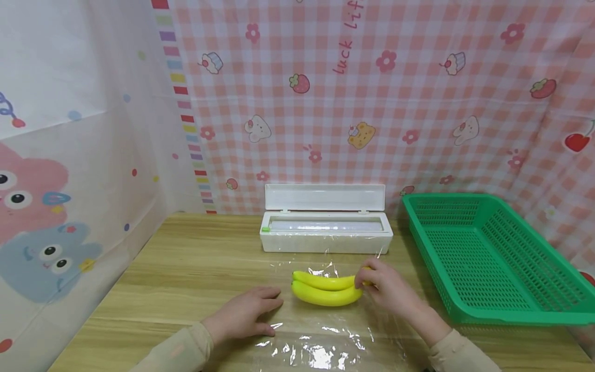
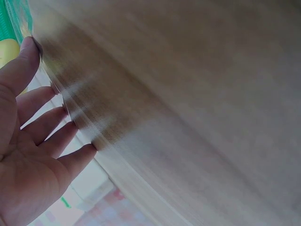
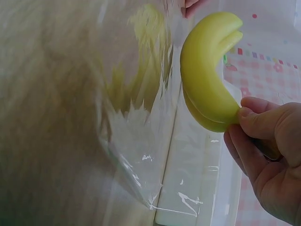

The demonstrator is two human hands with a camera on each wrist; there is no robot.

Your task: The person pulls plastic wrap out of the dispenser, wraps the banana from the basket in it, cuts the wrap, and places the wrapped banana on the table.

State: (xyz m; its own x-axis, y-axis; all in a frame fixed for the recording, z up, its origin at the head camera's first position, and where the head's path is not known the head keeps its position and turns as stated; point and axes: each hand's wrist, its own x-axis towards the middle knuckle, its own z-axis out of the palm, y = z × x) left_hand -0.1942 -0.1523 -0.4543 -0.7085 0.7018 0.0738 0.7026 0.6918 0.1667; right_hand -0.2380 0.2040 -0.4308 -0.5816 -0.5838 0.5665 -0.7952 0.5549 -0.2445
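Two yellow bananas (image 1: 326, 294), joined at the stem, are over a sheet of clear plastic wrap (image 1: 321, 338) on the wooden table. My right hand (image 1: 388, 287) pinches them by the stem end, thumb against fingers, as the right wrist view shows. To the left of the banana tips, my left hand (image 1: 248, 312) rests with spread fingers, its fingertips touching the tabletop near the wrap's edge. Behind the bananas stands a white plastic wrap box (image 1: 325, 244), its lid raised and the roll visible inside. In the left wrist view the bananas are mostly hidden behind the thumb.
A green plastic basket (image 1: 429, 258) stands at the right of the table. At the back hangs a pink checked cloth (image 1: 316, 108), and a white patterned cloth (image 1: 107, 175) hangs on the left. The wooden table (image 1: 186, 268) shows bare to the left of the hands.
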